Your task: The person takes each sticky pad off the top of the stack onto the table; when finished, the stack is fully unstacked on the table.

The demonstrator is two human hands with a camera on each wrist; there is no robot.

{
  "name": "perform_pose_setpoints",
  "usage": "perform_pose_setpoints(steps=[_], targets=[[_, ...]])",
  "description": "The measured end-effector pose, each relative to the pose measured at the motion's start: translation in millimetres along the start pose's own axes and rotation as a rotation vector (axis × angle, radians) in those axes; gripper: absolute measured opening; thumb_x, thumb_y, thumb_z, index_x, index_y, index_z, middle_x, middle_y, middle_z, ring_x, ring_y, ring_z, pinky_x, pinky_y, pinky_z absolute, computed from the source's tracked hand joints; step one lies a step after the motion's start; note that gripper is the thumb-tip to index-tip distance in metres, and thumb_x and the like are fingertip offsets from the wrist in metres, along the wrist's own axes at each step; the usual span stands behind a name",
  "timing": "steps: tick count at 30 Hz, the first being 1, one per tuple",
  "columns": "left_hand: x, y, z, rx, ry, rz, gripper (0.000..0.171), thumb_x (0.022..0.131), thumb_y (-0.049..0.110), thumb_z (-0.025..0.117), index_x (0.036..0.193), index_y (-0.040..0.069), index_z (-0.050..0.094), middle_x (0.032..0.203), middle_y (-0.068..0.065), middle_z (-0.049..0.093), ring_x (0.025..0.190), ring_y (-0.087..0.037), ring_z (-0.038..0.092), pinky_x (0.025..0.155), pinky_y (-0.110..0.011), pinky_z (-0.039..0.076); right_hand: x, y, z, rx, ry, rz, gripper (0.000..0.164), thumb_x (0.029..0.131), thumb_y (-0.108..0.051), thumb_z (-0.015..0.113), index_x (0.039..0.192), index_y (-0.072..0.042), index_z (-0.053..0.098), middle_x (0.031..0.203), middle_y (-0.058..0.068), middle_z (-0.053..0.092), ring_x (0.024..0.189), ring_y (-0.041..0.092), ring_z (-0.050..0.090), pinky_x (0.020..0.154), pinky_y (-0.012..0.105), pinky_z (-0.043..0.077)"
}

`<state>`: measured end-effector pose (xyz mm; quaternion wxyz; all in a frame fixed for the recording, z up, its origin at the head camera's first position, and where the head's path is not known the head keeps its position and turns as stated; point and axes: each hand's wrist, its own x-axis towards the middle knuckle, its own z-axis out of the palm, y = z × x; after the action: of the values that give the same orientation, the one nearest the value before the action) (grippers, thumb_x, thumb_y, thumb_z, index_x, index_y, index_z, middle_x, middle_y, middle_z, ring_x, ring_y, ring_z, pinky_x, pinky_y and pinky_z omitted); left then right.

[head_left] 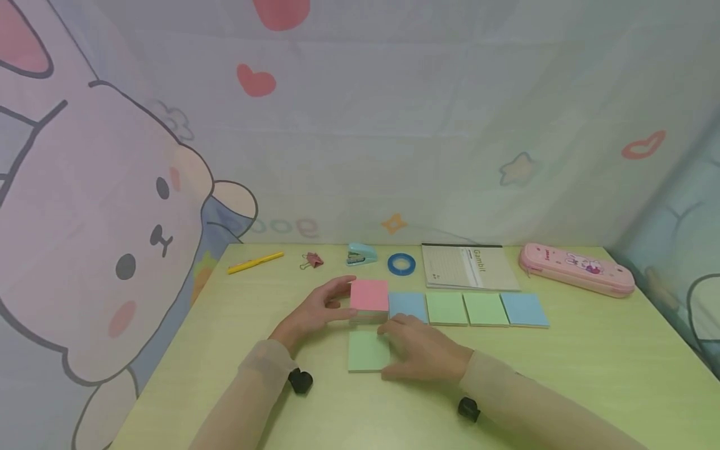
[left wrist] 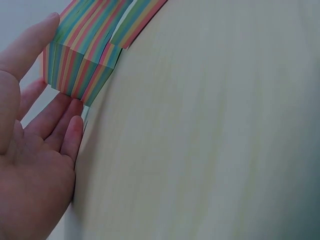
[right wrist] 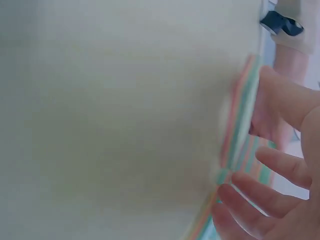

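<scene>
A stack of sticky note pads (head_left: 369, 297), pink on top with striped sides, stands left of centre on the table. My left hand (head_left: 320, 310) holds this stack from its left side, thumb at the front and fingers at the back; the left wrist view shows its striped edges (left wrist: 75, 62) between them. In front of the stack lies a green sticky note pad (head_left: 368, 352). My right hand (head_left: 422, 350) is at that pad's right edge, thumb near the front corner and fingers near the back one, loosely bent. Whether they touch it is unclear.
Right of the stack runs a row of blue and green pads (head_left: 446, 309). Behind are a yellow pen (head_left: 255, 262), pink binder clips (head_left: 312, 260), a blue stapler (head_left: 360, 254), blue tape (head_left: 402, 264), a notebook (head_left: 469, 267) and a pink pencil case (head_left: 576, 270).
</scene>
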<state>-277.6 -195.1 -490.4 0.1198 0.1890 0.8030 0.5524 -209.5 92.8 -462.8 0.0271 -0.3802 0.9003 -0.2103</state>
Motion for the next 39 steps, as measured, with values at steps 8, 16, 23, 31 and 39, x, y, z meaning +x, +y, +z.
perform_pose_setpoints(steps=[8,16,23,31,39], targets=[[-0.5,0.3,-0.5,-0.003,-0.006,-0.002,0.079,0.096,0.026,0.08,0.163,0.017,0.039,0.159,-0.006,0.05,0.15,-0.029,0.044,0.123,-0.055,0.035,21,9,-28,0.03,0.263,-0.058,0.042,0.095,-0.033,0.081,0.124,-0.005,0.069,0.116,0.009,0.069,0.107,0.026,0.067,0.091,0.041,0.059],[-2.6,0.1,-1.3,-0.005,-0.007,-0.011,0.081,0.095,0.031,0.081,0.163,0.02,0.039,0.159,0.0,0.051,0.149,-0.024,0.045,0.123,-0.052,0.036,54,21,-36,0.04,0.193,-0.005,0.072,0.093,-0.044,0.081,0.146,-0.002,0.056,0.149,0.019,0.052,0.137,0.037,0.05,0.111,0.055,0.049],[-1.7,-3.6,-1.6,0.002,-0.015,0.015,0.083,0.094,0.029,0.082,0.164,0.02,0.038,0.159,-0.002,0.05,0.149,-0.024,0.046,0.123,-0.052,0.036,71,26,-28,0.057,0.04,0.031,0.089,0.093,-0.05,0.079,0.157,-0.001,0.043,0.157,0.016,0.051,0.146,0.033,0.047,0.12,0.05,0.042],[-1.7,-1.8,-1.9,0.014,-0.018,0.021,0.083,0.094,0.028,0.082,0.163,0.017,0.039,0.163,-0.002,0.045,0.15,-0.026,0.044,0.124,-0.05,0.036,66,37,-30,0.024,0.051,0.012,0.077,0.091,-0.04,0.083,0.15,-0.001,0.052,0.147,0.014,0.059,0.137,0.031,0.054,0.116,0.048,0.045],[-2.2,-2.6,-1.0,0.018,-0.018,0.014,0.079,0.094,0.021,0.082,0.162,0.013,0.041,0.163,-0.006,0.046,0.151,-0.027,0.043,0.125,-0.05,0.035,27,57,-35,0.097,0.128,-0.038,0.067,0.085,-0.029,0.089,0.14,-0.002,0.061,0.134,0.01,0.066,0.122,0.027,0.061,0.104,0.048,0.053]])
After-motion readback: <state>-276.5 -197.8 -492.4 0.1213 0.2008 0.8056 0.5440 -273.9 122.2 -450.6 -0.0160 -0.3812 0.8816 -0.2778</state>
